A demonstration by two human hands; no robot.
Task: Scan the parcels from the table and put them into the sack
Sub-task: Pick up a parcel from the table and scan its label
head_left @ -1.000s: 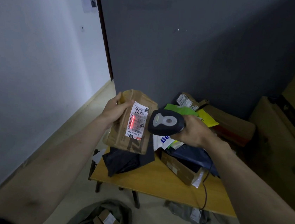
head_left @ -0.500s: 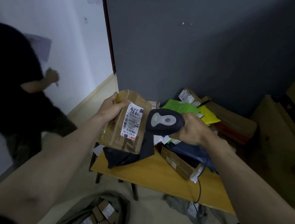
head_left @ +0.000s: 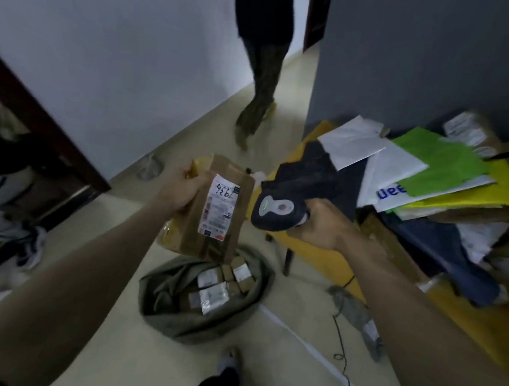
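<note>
Hands: we have two. Our left hand (head_left: 183,189) grips one brown parcel (head_left: 213,210) above the sack (head_left: 169,319). Our right hand (head_left: 322,224) grips one scanner (head_left: 278,210) just beside it.

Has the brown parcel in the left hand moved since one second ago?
Yes. The brown parcel was held over the table's edge; now it is off the table, above the open sack on the floor.

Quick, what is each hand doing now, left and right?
Left hand: holding the parcel.
Right hand: holding the scanner.
</note>
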